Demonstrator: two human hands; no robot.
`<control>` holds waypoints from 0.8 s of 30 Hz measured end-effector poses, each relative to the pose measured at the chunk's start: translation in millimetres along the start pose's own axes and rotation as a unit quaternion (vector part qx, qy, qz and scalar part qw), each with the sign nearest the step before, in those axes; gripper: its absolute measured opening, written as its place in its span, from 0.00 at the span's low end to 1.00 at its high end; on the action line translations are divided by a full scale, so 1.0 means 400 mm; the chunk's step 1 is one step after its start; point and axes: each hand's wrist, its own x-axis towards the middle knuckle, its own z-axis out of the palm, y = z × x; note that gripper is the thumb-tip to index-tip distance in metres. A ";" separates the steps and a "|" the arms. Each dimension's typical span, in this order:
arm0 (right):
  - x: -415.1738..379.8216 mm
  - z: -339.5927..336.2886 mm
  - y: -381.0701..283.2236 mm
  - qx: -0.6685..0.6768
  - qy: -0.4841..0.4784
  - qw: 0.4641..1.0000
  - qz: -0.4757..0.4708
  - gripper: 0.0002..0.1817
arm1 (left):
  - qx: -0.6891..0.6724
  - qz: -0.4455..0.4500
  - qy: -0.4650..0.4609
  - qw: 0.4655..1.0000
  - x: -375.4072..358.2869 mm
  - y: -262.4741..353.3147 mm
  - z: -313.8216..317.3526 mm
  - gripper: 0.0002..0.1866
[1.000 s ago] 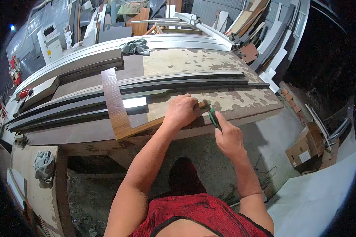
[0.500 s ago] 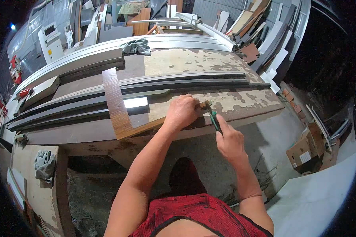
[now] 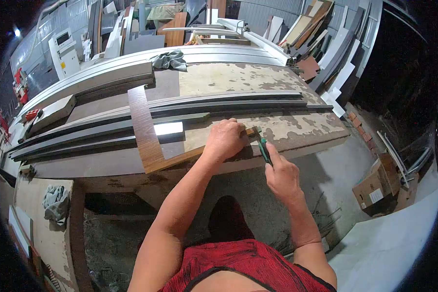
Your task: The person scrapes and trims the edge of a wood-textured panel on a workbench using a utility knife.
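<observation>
My left hand point(image 3: 225, 139) is closed over the wood-grain strip point(image 3: 180, 159) near its right end, pressing it at the bench's front edge. The strip forms a corner with a wider wood-grain board point(image 3: 145, 129), whose surface catches the light. In my right hand point(image 3: 283, 173) is a slim green-handled tool point(image 3: 265, 151), gripped by the handle. Its front end meets or nearly meets the strip's right end, just right of my left hand. That end is too small to show what kind of tool it is.
Long dark metal profiles point(image 3: 97, 131) lie along the workbench point(image 3: 297, 126). A grey cloth point(image 3: 169, 60) rests towards the back, another cloth point(image 3: 56, 202) on the lower side surface. A red tool point(image 3: 32, 115) lies far left. A cardboard box point(image 3: 374, 190) stands on the floor at right.
Both hands hold almost the same place, with the tool still at the strip's end. The whole view has shifted very slightly.
</observation>
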 end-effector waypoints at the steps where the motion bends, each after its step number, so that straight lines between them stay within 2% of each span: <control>1: -0.001 -0.004 0.000 -0.002 -0.009 1.000 0.008 0.29 | 0.004 -0.005 -0.011 1.000 0.002 -0.002 0.003 0.12; 7: 0.074 0.034 0.025 -0.013 0.041 0.996 -0.072 0.30 | 0.009 0.001 -0.005 1.000 0.001 -0.004 0.006 0.13; 13: 0.020 0.014 0.003 0.010 0.010 1.000 -0.003 0.29 | -0.010 0.016 0.031 0.999 -0.004 -0.005 0.009 0.10; 16: -0.022 0.019 0.033 -0.005 0.033 0.998 -0.046 0.31 | -0.008 0.011 0.031 0.999 -0.002 -0.004 0.009 0.10; 19: -0.007 0.017 0.030 0.015 0.036 0.998 -0.050 0.30 | 0.009 -0.007 -0.024 1.000 0.003 -0.004 0.004 0.13; 24: 0.080 0.032 0.009 -0.014 0.020 0.999 -0.039 0.28 | 0.010 0.001 0.003 1.000 0.001 -0.006 0.012 0.12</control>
